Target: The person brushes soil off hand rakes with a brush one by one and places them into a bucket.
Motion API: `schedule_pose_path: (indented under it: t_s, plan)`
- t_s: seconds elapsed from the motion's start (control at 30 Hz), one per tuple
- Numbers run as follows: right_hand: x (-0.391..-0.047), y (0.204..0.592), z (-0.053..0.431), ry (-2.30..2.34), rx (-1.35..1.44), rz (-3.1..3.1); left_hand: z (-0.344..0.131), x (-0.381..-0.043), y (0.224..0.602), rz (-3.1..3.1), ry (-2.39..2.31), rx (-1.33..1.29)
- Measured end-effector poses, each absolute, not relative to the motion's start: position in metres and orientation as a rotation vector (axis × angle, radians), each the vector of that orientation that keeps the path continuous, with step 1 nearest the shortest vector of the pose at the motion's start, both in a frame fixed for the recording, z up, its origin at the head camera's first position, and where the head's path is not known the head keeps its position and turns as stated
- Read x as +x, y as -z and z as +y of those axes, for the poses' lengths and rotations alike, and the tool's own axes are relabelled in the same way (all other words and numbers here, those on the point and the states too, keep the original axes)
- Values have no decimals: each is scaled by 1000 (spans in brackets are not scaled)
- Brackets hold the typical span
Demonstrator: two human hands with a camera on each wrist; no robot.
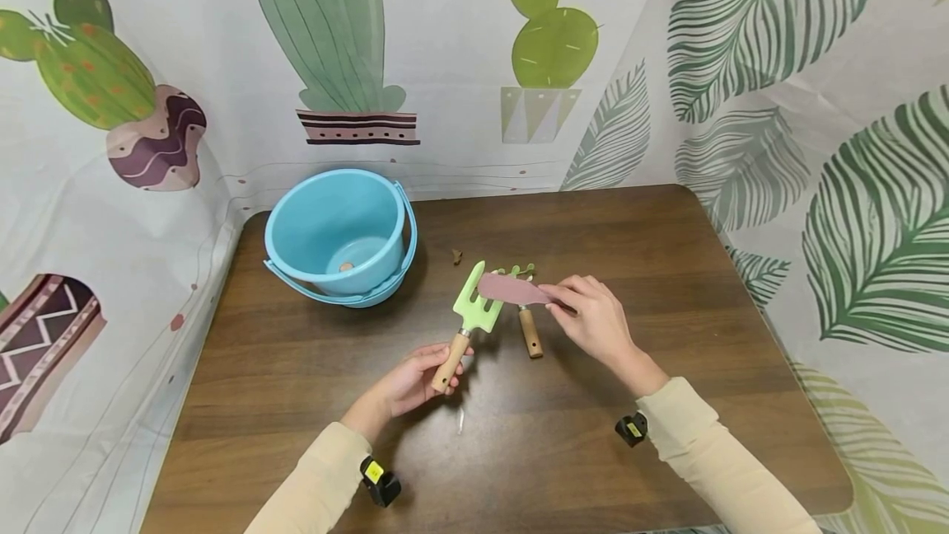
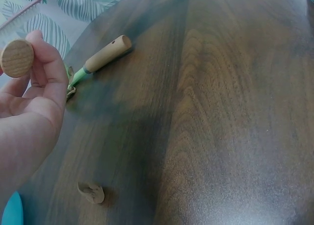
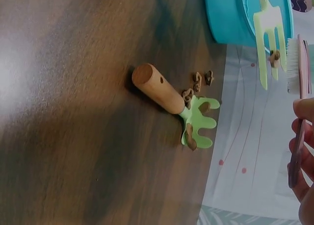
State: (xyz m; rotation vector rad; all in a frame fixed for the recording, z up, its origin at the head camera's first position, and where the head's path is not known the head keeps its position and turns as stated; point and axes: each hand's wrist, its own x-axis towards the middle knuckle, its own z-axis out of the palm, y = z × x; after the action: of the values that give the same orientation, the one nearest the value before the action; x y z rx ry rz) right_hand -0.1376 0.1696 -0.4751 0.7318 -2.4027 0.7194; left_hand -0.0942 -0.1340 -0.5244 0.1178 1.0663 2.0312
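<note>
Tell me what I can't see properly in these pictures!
Underside of the brush, head view: its own back hides it.
Head of the rake, head view: partly hidden behind the brush.
Bucket, right wrist view: cut off by the top edge.
Tiny thing in the bucket, head view: too small to name.
Right hand, right wrist view: cut off by the right edge.

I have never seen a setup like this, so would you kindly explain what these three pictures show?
There is no robot here; a person is working bare-handed. The wide picture comes from a camera worn on the head, looking down. The other two come from small black cameras, one on each wrist. The left hand holds a green fork by its wooden handle; the right hand holds a pink brush. On the brown table stands a blue bucket. A green rake lies there too, with brown scraps on and around it.
</note>
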Motion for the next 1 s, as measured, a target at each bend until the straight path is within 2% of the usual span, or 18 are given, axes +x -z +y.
schedule_pose_path:
  t_s: [0.4,1.0]
  plan:
    - [-136,481,156,-700,812,-2399,-131,-93,522,1056,-2022,123]
    - [-141,482,172,-634,745,-2426,-134,-92,523,1055,-2015,151]
